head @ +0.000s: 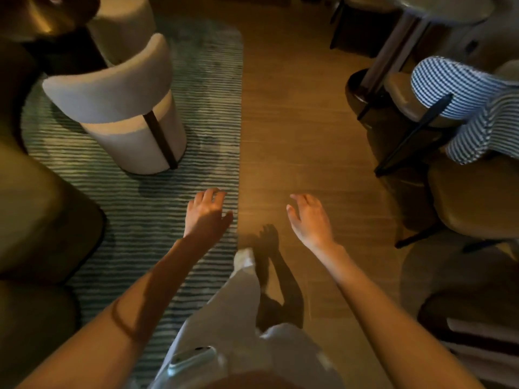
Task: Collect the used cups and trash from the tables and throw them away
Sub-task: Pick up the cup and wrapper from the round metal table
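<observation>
My left hand (206,213) hangs out in front of me above the edge of the striped rug, fingers relaxed, holding nothing. My right hand (309,219) is stretched forward above the wooden floor, fingers loosely spread and empty. No cup or piece of trash shows in this view. My white trouser leg (238,299) and shoe step forward between my arms.
A white upholstered chair (118,108) stands on the green striped rug (179,169) at upper left. A round table's pedestal (390,49) rises at upper right. A seated person's striped trouser legs (477,108) and tan chairs (471,200) crowd the right. The wooden floor (295,122) runs between them.
</observation>
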Action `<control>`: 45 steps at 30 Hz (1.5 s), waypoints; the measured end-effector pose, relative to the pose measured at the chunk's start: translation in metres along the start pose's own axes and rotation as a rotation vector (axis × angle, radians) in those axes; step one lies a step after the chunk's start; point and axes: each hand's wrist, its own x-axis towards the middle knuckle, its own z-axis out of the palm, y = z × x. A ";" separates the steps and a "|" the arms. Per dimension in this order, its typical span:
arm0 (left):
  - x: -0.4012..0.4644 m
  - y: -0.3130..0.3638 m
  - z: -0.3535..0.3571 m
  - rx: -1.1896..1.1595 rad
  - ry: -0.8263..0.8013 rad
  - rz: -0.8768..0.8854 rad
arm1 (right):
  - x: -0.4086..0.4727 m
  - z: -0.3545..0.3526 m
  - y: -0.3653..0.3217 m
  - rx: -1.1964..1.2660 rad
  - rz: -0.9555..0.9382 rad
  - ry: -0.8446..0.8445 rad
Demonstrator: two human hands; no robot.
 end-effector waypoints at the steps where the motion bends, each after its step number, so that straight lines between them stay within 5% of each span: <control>1: 0.025 0.002 0.001 0.013 0.008 0.008 | 0.027 0.000 0.005 -0.018 -0.019 -0.007; 14: 0.346 0.007 -0.071 -0.079 0.080 -0.039 | 0.369 -0.055 0.033 -0.019 -0.052 0.026; 27: 0.634 -0.025 -0.100 -0.094 0.134 -0.214 | 0.721 -0.071 0.023 -0.013 -0.306 -0.078; 45: 0.940 -0.186 -0.158 -0.030 0.196 -0.564 | 1.120 -0.028 -0.152 -0.087 -0.705 -0.323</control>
